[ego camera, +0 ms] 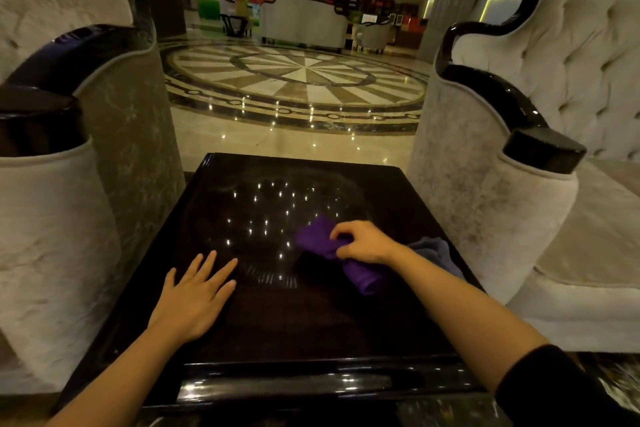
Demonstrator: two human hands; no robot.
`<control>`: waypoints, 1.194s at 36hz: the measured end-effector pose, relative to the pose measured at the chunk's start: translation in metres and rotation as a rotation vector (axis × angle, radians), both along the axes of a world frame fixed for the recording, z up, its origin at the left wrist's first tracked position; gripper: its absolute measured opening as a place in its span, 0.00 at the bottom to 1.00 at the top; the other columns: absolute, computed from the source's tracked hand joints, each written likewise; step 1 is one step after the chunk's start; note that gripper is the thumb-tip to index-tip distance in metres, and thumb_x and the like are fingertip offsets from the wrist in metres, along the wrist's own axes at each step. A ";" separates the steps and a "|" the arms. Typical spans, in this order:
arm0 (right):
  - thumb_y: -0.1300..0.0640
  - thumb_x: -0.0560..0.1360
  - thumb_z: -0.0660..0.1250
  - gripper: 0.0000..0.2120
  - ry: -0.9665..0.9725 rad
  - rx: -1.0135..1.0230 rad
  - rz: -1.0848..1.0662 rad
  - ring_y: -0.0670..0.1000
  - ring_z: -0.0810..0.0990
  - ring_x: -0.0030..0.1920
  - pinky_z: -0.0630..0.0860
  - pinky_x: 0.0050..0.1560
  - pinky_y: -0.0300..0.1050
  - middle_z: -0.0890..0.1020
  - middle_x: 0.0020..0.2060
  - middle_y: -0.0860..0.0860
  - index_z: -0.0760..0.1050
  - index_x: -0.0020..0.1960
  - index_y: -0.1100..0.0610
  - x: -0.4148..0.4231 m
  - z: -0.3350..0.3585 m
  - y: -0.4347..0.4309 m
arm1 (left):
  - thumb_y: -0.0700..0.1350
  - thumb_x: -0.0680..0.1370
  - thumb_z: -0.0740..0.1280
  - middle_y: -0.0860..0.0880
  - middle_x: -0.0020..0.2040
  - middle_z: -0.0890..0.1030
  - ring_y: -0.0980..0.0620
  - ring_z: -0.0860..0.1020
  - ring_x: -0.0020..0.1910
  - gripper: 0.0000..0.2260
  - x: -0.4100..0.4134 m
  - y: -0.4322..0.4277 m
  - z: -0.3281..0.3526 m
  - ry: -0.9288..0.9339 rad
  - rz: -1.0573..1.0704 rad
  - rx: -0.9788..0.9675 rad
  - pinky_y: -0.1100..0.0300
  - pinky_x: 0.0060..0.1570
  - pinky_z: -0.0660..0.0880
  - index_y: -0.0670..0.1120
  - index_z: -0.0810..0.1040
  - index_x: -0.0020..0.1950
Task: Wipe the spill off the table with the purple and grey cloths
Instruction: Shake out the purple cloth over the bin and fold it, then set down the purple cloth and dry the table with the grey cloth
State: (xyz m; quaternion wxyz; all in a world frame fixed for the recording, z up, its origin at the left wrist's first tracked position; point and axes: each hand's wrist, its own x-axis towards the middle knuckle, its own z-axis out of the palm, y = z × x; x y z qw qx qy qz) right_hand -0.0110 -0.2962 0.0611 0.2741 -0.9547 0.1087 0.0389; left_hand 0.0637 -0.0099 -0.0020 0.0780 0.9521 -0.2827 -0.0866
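A dark glossy table [311, 322] fills the middle of the head view. My right hand [363, 243] grips a crumpled purple cloth [318, 236] and presses it on the table's right half. Part of the cloth trails under my wrist toward me. A grey cloth [436, 250] lies bunched at the table's right edge, partly hidden behind my right forearm. My left hand [197, 295] rests flat on the table's left half, fingers spread, holding nothing. Faint smeared streaks and ceiling-light reflections show on the tabletop beyond my hands; I cannot make out the spill clearly.
A pale upholstered armchair [69, 218] with dark glossy arm trim stands close on the left, and a tufted one [554, 114] on the right. Beyond the table lies a polished marble floor [298, 80] with a round pattern. Sofas and shelves stand far back.
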 end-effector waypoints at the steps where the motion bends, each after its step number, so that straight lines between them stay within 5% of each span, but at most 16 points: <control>1: 0.58 0.67 0.69 0.15 -0.041 -0.027 -0.054 0.51 0.75 0.50 0.69 0.50 0.41 0.78 0.56 0.56 0.77 0.54 0.53 0.002 0.002 -0.012 | 0.57 0.79 0.44 0.49 0.77 0.44 0.50 0.41 0.75 0.22 0.000 0.000 0.000 -0.003 0.001 0.006 0.44 0.73 0.43 0.58 0.43 0.72; 9: 0.56 0.75 0.62 0.19 -0.109 -0.336 -0.442 0.64 0.70 0.61 0.68 0.62 0.54 0.71 0.61 0.66 0.69 0.64 0.60 0.023 0.002 -0.097 | 0.58 0.79 0.43 0.51 0.76 0.42 0.52 0.39 0.74 0.22 0.003 0.000 -0.007 -0.022 0.013 0.028 0.45 0.73 0.42 0.60 0.37 0.70; 16: 0.46 0.78 0.53 0.22 0.084 -0.398 -0.589 0.65 0.61 0.66 0.62 0.66 0.57 0.59 0.69 0.64 0.66 0.65 0.59 0.030 -0.032 -0.123 | 0.58 0.79 0.42 0.54 0.76 0.41 0.54 0.38 0.74 0.19 0.005 0.002 -0.009 -0.018 0.016 0.008 0.47 0.72 0.41 0.64 0.35 0.65; 25: 0.37 0.76 0.43 0.30 0.191 -0.241 -0.528 0.64 0.50 0.72 0.51 0.71 0.58 0.48 0.75 0.59 0.47 0.74 0.51 0.025 -0.033 -0.123 | 0.58 0.79 0.43 0.54 0.76 0.42 0.55 0.39 0.74 0.19 0.002 0.000 -0.004 0.004 0.034 -0.018 0.48 0.73 0.41 0.64 0.39 0.67; 34: 0.43 0.78 0.49 0.26 -0.012 -0.272 -0.371 0.61 0.51 0.73 0.53 0.72 0.55 0.50 0.74 0.62 0.47 0.73 0.47 -0.028 -0.017 -0.112 | 0.57 0.79 0.44 0.53 0.76 0.43 0.54 0.40 0.74 0.19 0.001 0.001 -0.004 0.012 0.032 -0.042 0.47 0.73 0.41 0.63 0.38 0.67; 43: 0.39 0.76 0.50 0.28 0.031 -0.391 -0.357 0.60 0.46 0.74 0.50 0.72 0.53 0.46 0.75 0.59 0.43 0.72 0.42 -0.094 -0.034 -0.088 | 0.57 0.79 0.44 0.51 0.76 0.44 0.52 0.40 0.75 0.21 0.000 0.001 -0.003 0.011 0.027 -0.034 0.46 0.73 0.41 0.60 0.42 0.71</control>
